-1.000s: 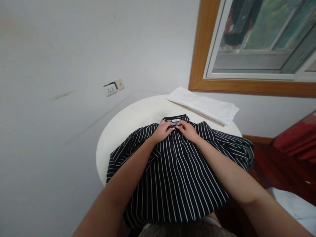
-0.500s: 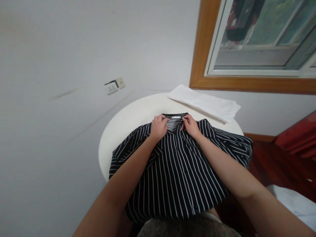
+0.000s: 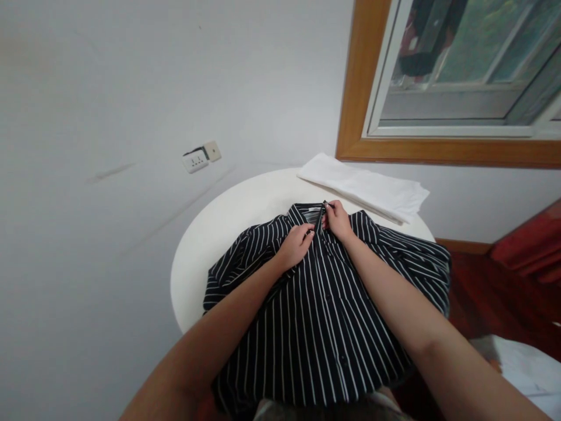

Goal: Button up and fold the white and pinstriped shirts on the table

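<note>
A black shirt with white stripes (image 3: 307,327) lies spread over the round white table (image 3: 197,257), its collar toward the wall and its lower edge hanging toward my body. My left hand (image 3: 297,245) pinches the front edge of the shirt just below the neck opening. At the right side of the collar, my right hand (image 3: 336,220) grips the cloth between thumb and fingers. A pale label shows inside the neck opening. Both sleeves lie out to the sides, the right one reaching the table's edge.
Folded white cloth (image 3: 366,184) rests at the table's back right. The wall carries a socket (image 3: 195,161), and a wood-framed window (image 3: 438,143) is at upper right. Red fabric (image 3: 532,245) and a white item (image 3: 526,368) are at the right, by the dark red floor.
My left hand has moved from the left side of the collar, down and right to the front edge. The left collar side now stands uncovered. My right hand stays at the collar.
</note>
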`<state>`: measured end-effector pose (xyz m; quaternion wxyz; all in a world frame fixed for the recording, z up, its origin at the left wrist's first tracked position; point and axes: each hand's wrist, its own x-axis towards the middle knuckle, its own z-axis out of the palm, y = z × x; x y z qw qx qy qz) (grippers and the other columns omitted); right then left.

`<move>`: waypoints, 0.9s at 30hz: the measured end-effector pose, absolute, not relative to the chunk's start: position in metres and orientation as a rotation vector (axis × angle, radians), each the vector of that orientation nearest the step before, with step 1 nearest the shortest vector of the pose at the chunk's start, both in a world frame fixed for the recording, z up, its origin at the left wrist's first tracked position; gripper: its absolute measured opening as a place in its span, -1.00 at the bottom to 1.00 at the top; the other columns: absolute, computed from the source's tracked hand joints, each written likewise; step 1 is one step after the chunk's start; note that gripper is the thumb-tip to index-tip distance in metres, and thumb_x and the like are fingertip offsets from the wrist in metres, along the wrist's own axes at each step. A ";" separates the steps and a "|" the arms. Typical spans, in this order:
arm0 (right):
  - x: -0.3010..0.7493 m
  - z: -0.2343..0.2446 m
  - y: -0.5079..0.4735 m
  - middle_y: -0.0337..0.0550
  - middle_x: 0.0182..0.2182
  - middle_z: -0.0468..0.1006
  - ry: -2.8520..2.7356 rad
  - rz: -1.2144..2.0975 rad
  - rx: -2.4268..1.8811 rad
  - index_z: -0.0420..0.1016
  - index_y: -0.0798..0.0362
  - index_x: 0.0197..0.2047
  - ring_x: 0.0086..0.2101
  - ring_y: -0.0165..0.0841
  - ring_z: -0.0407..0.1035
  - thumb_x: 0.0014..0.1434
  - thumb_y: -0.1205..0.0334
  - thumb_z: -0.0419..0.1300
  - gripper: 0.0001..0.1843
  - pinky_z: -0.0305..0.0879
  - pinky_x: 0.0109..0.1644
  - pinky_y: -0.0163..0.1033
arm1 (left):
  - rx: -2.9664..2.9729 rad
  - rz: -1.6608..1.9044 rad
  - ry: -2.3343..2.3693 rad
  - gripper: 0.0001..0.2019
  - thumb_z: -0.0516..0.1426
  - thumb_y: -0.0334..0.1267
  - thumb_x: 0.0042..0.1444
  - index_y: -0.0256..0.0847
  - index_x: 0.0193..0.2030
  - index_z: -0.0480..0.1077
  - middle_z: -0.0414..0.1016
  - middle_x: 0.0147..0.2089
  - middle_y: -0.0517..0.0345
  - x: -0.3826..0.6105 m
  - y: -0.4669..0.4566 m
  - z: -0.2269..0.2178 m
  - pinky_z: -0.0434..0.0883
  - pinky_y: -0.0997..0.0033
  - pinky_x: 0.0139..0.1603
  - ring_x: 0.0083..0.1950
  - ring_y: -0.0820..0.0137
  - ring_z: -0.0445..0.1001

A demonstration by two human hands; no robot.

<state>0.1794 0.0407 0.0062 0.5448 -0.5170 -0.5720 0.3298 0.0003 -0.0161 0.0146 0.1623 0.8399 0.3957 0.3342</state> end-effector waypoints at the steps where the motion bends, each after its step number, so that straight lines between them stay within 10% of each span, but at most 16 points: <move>1: 0.180 0.006 0.041 -0.42 -0.61 0.38 -1.355 0.801 -1.209 0.14 -0.07 -0.15 -0.65 -0.38 0.35 0.26 -0.06 -0.03 -0.75 0.32 -0.56 -0.28 | 2.420 0.961 1.121 -0.73 -0.06 -0.27 0.29 -0.19 0.05 0.34 0.47 0.05 0.03 -0.002 -0.016 0.014 0.30 0.20 0.19 0.09 0.29 0.38; 27: 0.180 0.007 0.036 -0.40 -0.67 0.38 -1.431 0.828 -1.156 0.20 -0.05 -0.24 -0.66 -0.36 0.35 0.24 -0.01 0.03 -0.79 0.30 -0.57 -0.28 | 2.585 0.963 1.352 -0.76 0.02 -0.17 0.28 -0.17 -0.06 0.45 0.59 -0.11 0.10 -0.004 -0.026 0.027 0.39 0.31 -0.01 -0.10 0.29 0.54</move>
